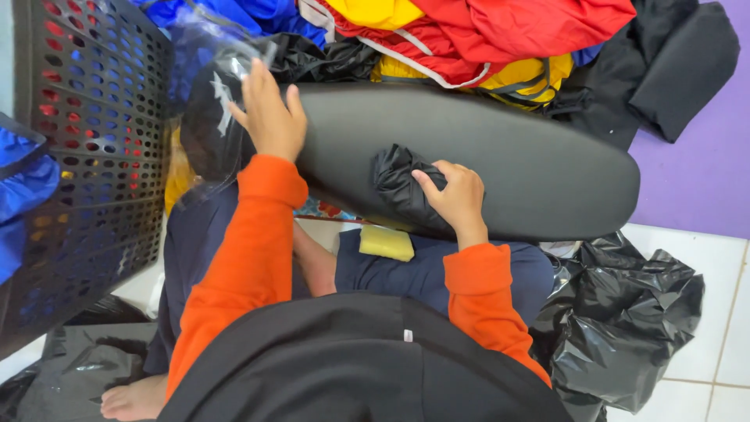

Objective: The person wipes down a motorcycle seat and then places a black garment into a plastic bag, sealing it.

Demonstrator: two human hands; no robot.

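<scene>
Leftmost, a black perforated basket (86,156) stands at nine o'clock. Just right of it, the left hand (269,117) lies flat with fingers spread on a clear plastic bag (211,117) over the end of a long dark-grey pad (484,156). Toward centre, the right hand (457,195) pinches a crumpled black garment (398,184) against that pad. Red and yellow clothes (469,39) pile at twelve o'clock; a black plastic bag (625,320) sits at four.
</scene>
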